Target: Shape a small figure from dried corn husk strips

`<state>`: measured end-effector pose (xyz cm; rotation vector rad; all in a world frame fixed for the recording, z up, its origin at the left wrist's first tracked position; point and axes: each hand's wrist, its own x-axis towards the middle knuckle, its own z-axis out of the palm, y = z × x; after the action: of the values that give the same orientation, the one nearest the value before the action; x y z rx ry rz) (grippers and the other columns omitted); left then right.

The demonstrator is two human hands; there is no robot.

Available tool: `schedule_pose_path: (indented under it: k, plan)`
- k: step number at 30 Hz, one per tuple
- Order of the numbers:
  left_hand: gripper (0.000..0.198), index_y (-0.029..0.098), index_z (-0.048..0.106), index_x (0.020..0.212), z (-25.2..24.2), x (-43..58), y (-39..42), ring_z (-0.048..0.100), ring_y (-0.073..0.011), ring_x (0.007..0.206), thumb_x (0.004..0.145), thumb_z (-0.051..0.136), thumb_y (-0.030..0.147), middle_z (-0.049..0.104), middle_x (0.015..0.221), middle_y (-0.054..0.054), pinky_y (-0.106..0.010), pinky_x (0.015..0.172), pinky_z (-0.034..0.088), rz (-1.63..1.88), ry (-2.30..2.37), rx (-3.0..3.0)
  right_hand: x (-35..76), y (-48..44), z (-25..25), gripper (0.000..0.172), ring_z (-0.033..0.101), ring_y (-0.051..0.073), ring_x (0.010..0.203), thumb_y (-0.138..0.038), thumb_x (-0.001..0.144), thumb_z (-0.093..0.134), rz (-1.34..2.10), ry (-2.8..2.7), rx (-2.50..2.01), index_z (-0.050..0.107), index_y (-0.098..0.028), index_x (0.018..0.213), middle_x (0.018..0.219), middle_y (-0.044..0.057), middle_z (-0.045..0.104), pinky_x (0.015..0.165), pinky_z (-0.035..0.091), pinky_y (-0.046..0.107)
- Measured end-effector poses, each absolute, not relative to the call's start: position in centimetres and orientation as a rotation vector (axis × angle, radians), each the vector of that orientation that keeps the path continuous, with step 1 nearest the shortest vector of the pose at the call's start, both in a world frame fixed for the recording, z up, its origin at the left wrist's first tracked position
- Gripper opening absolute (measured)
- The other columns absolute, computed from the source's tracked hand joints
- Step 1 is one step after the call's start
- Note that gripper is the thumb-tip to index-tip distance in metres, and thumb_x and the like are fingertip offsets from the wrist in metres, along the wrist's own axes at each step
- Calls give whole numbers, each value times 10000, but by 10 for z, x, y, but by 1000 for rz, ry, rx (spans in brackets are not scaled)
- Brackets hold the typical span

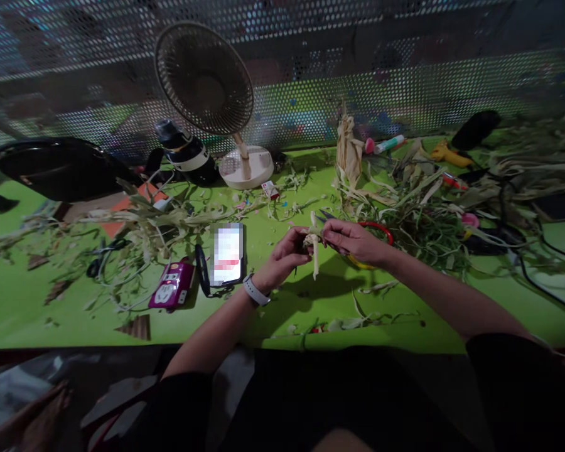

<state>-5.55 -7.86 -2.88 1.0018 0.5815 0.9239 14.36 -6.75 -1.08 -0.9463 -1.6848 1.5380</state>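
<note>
A small bundle of pale dried corn husk [316, 254] is between my two hands above the table, with a strip hanging down from it. My left hand [289, 256], wearing a white watch band, is closed around its left side. The fingers of my right hand [353, 242] pinch the top right of the bundle. Behind and under the right hand are scissors with a red handle [380, 230], their grey blade showing past the fingers. Whether that hand also grips the scissors I cannot tell. Both palms are hidden.
A fan [245, 166], dark bottle [193, 157] and standing husk figure [349, 150] are at the back. A phone [228, 254] and purple pouch [173, 285] lie left. Green fibres [428, 232], a yellow glue gun [452, 154] and cables are right. Perforated metal rises behind.
</note>
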Motion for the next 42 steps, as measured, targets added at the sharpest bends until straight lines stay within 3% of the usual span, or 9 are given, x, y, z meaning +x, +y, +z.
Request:
schedule_pose_path:
  k: [10, 18, 24, 31, 39, 42]
  plan:
    - [328, 178, 569, 871, -30, -54, -77, 544, -71, 700, 688, 810, 304, 605, 771, 27, -197, 701, 450, 1007, 702, 1162, 144, -68, -13, 419, 334, 79, 517, -605, 862, 533, 1596, -1756, -871, 543, -190, 807, 608, -63, 378, 490, 255, 230]
    - [289, 184, 664, 909, -31, -57, -74, 603, -108, 823, 692, 810, 307, 665, 871, -12, -217, 797, 473, 983, 648, 1117, 151, -64, -12, 381, 316, 80, 534, -559, 890, 523, 1529, -1760, -887, 557, -186, 823, 639, -57, 392, 508, 251, 230]
    - [307, 198, 673, 881, -42, -52, -74, 629, -101, 782, 638, 845, 273, 680, 831, 11, -232, 774, 505, 1039, 668, 1045, 152, -63, -5, 375, 385, 103, 647, -537, 884, 542, 1405, -1913, -874, 568, -174, 795, 714, -27, 455, 608, 305, 247]
    - [313, 194, 688, 901, -44, -52, -74, 682, -138, 759, 640, 842, 272, 724, 842, -13, -278, 731, 563, 996, 654, 1030, 157, -62, 2, 380, 319, 84, 570, -535, 904, 511, 1547, -1927, -834, 550, -177, 784, 653, -53, 399, 558, 269, 244]
    - [357, 204, 717, 1009, -29, -50, -78, 665, -136, 826, 656, 765, 185, 715, 910, -28, -225, 749, 514, 905, 612, 883, 154, -61, 1, 394, 353, 87, 584, -548, 888, 521, 1532, -1911, -857, 561, -171, 781, 687, -36, 450, 563, 299, 247]
    - [337, 176, 723, 995, -28, -47, -80, 649, -142, 821, 685, 741, 307, 703, 936, -49, -234, 741, 502, 902, 581, 794, 154, -61, -3, 352, 394, 99, 643, -500, 902, 513, 1448, -1953, -892, 562, -167, 801, 729, -21, 479, 620, 337, 251]
